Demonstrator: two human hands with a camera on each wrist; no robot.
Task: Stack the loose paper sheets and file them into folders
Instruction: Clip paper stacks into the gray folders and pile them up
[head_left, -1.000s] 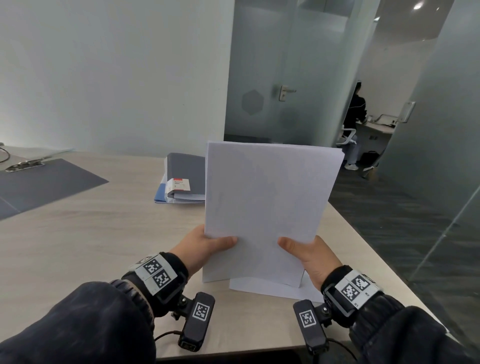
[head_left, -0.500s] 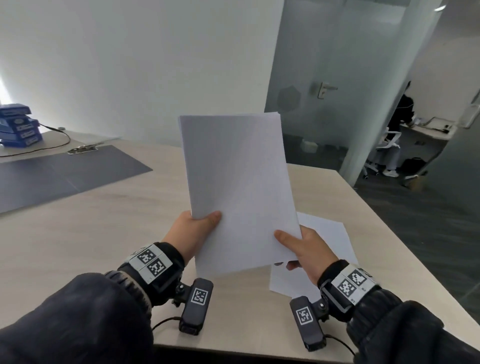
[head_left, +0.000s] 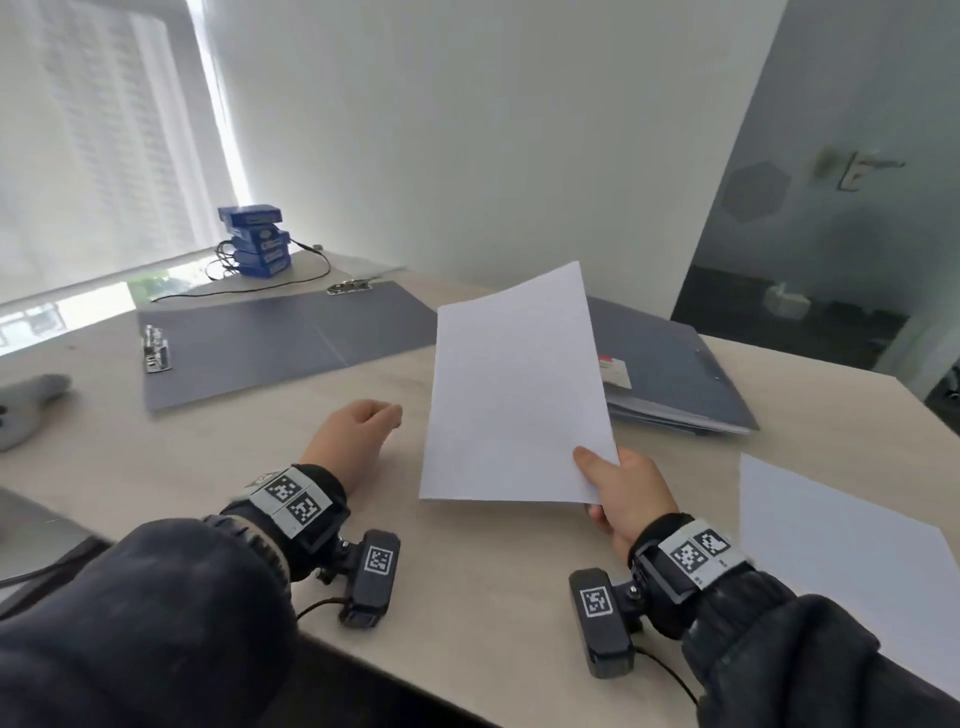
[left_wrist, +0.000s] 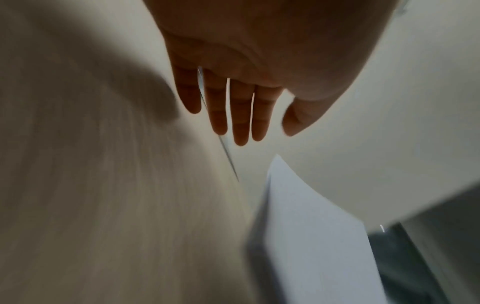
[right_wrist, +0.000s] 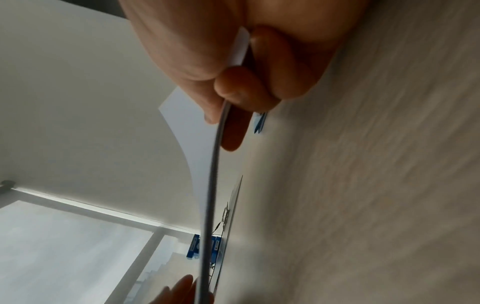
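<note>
My right hand (head_left: 618, 480) pinches the lower right corner of a stack of white paper sheets (head_left: 514, 395), thumb on top, holding it tilted above the table (head_left: 493, 571). In the right wrist view the stack (right_wrist: 211, 185) shows edge-on between thumb and fingers (right_wrist: 233, 131). My left hand (head_left: 358, 431) hovers over the table left of the sheets, fingers straight and empty, as the left wrist view (left_wrist: 233, 115) confirms. An open dark grey folder (head_left: 270, 343) with metal clips lies flat at the back left. A loose white sheet (head_left: 841, 561) lies at the right.
Closed grey folders (head_left: 680, 384) are piled behind the held sheets at the right. Blue boxes (head_left: 257, 241) with a black cable stand by the window. A grey object (head_left: 31, 405) lies at the left edge. The table's front edge runs near my wrists.
My left hand has let go of the stack and moved left. The right hand alone holds the sheets, carried leftward. My head has turned left, bringing the open folder into view.
</note>
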